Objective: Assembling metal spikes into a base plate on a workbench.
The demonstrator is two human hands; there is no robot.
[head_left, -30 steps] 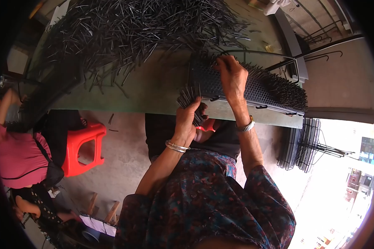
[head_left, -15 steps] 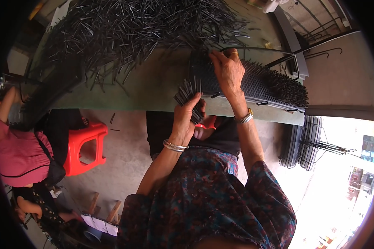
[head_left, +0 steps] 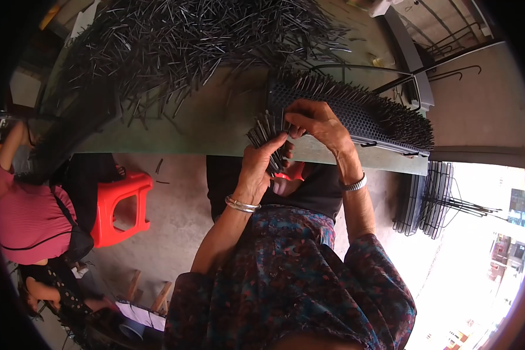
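A bundle of thin black rods (head_left: 265, 132) fans upward out of my left hand (head_left: 255, 168), whose fingers are closed round it. My right hand (head_left: 324, 125) pinches at the bundle's right side, its fingertips on one rod there. Just beyond and to the right lies a long black tray with a honeycomb of holes (head_left: 326, 102). Rods stand upright in many holes along its far side and right end, while holes near its left part are bare. Dark hook-like clips (head_left: 368, 144) stick out of the tray's near edge.
A big heap of loose black rods (head_left: 186, 41) covers the far left of the green table (head_left: 175, 137). Another rod-filled tray (head_left: 76, 125) sits at left, near a person in a pink top (head_left: 35, 219). A red stool (head_left: 119, 204) and black wire racks (head_left: 429, 201) stand below table level.
My right hand has come back from the tray's far left corner, toward me, to the bundle in my left hand. My left hand has barely moved and still grips the rods.
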